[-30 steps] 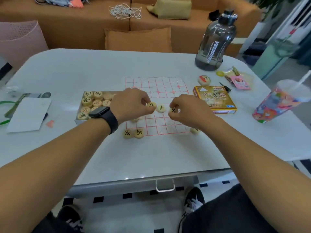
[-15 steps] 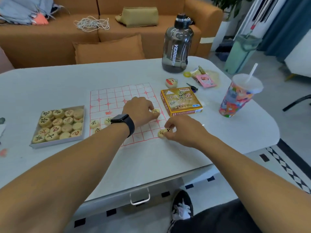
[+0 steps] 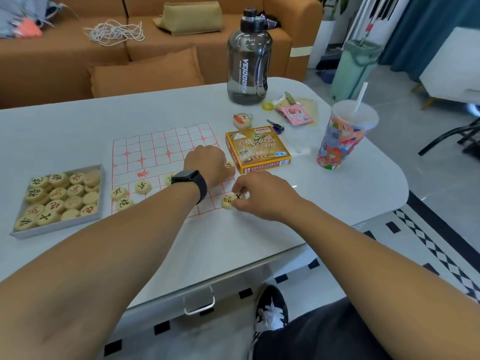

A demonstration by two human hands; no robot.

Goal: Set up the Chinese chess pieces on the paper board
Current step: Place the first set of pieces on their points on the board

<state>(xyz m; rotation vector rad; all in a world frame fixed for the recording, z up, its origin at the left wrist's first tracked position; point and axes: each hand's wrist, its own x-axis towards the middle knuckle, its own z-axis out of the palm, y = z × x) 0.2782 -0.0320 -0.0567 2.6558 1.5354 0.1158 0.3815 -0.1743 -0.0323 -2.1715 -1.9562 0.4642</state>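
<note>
A white paper board [image 3: 161,149] with a red grid lies on the table. My left hand [image 3: 207,165], with a black watch on the wrist, reaches across it and pinches a round wooden piece [image 3: 229,165] near the board's right edge. My right hand [image 3: 259,196] pinches another piece [image 3: 240,196] at the board's near right corner, beside a piece [image 3: 227,201] lying flat. Three black-lettered pieces [image 3: 142,187] sit on the board's left part. A grey tray [image 3: 15,229] at the left holds several more pieces.
The yellow Chinese chess box [image 3: 257,149] lies just right of the board. Behind it stand a dark water bottle [image 3: 248,58] and a small keychain [image 3: 242,120]. Snack packets [image 3: 296,113] and a colourful cup with a straw [image 3: 342,136] are further right. The table edge is close below my arms.
The view has swung right. My left hand has carried its piece from the board's middle to the right edge; my right hand has brought its piece down to the near right corner.
</note>
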